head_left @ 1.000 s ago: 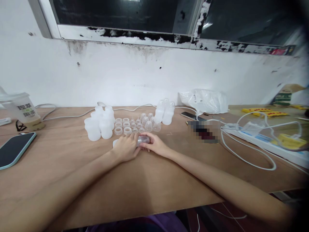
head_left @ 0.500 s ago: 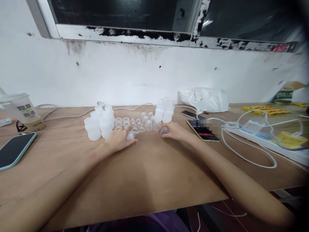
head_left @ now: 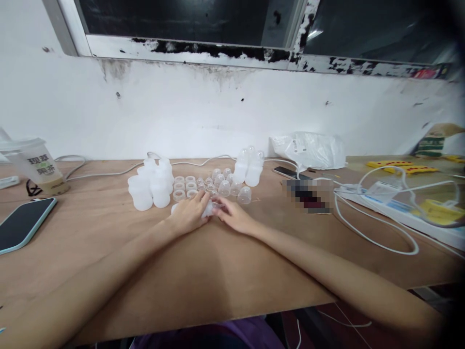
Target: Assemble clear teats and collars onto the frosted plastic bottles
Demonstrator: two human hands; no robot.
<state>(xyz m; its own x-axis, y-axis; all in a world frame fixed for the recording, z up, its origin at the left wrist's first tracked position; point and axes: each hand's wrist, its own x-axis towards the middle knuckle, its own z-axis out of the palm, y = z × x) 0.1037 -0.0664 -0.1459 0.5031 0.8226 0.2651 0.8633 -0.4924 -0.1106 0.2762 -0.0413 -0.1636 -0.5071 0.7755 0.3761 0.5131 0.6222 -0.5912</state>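
My left hand (head_left: 189,215) and my right hand (head_left: 234,216) meet at the middle of the wooden table (head_left: 225,271). Both are closed on a small translucent plastic bottle (head_left: 210,208) lying between them. Just behind the hands stand several white plastic bottles (head_left: 150,186), a row of clear rings (head_left: 184,186) and several clear dome caps (head_left: 221,183). One clear cap (head_left: 244,195) stands alone on the table right of the domes. Two taller capped bottles (head_left: 250,165) stand further back.
A phone (head_left: 22,223) lies at the left edge, a drink cup (head_left: 36,165) behind it. Another phone (head_left: 286,172), a plastic bag (head_left: 308,150), white cables (head_left: 378,237) and a power strip (head_left: 399,213) fill the right side. A white wall rises behind the table.
Half a second ago my hands were apart, the right one holding a clear cap near the tall bottles. That cap now stands on the table, and both hands have come together again on the small bottle.
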